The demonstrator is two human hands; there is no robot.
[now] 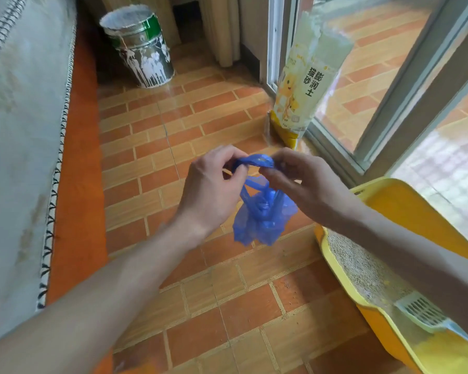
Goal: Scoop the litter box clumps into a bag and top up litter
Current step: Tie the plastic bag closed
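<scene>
A small blue plastic bag point(262, 217) hangs in the air over the tiled floor, bunched and knotted near its top. My left hand point(211, 190) and my right hand point(300, 182) each pinch one of its handle strips, which stretch between them. At the right stands the yellow litter box point(405, 209) with grey litter inside. A pale green slotted scoop point(422, 311) lies in its near end, partly hidden by my right forearm. A tall yellow-and-white litter bag point(303, 87), open at the top, leans upright by the sliding door.
A paint-streaked metal bucket point(141, 49) stands at the back left. A mattress on an orange base point(73, 157) runs along the left side. The glass sliding door frame point(343, 155) closes off the right. Orange tiled floor point(189, 120) lies between them.
</scene>
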